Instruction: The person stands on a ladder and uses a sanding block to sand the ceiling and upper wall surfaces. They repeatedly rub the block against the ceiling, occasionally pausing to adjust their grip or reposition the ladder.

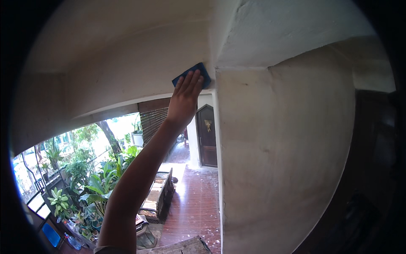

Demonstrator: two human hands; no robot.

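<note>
The arm [141,173] is raised; left hand [186,95] — fingers extended — touches a blue pad [204,72].

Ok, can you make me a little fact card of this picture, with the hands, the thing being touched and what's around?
Left hand: raised, fingers spread over a blue pad
Right hand: not in view
Blue pad: against the pale surface above the opening, near the corner; its underside is hidden
Plants: leafy and green, lower left
Door: dark, with a gold-coloured decoration
Floor: reddish, with pale specks
</note>
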